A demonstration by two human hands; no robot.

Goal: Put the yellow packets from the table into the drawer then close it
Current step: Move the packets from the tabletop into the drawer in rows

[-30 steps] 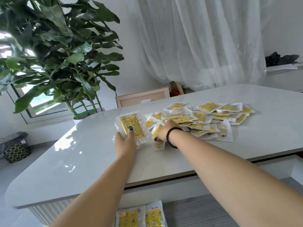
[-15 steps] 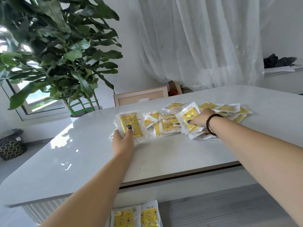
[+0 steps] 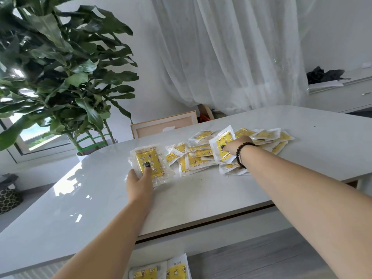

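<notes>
Risk first: left hand point(image 3: 140, 183) holds a stack of yellow packets point(image 3: 150, 162), thumb point(image 3: 147, 168) clamped on top, other fingers hidden beneath. Glossy wrappers, so the stack could fan out and slide off on the way down to the drawer. Loose packets point(image 3: 194, 158) overlap on the white table point(image 3: 201, 190), so lifting one may drag its neighbours. Right hand point(image 3: 236, 146) pinches a single tilted packet point(image 3: 221, 144) from the pile; fingers curled round its edge. Some packets already in the drawer point(image 3: 161, 271) below the table edge.
</notes>
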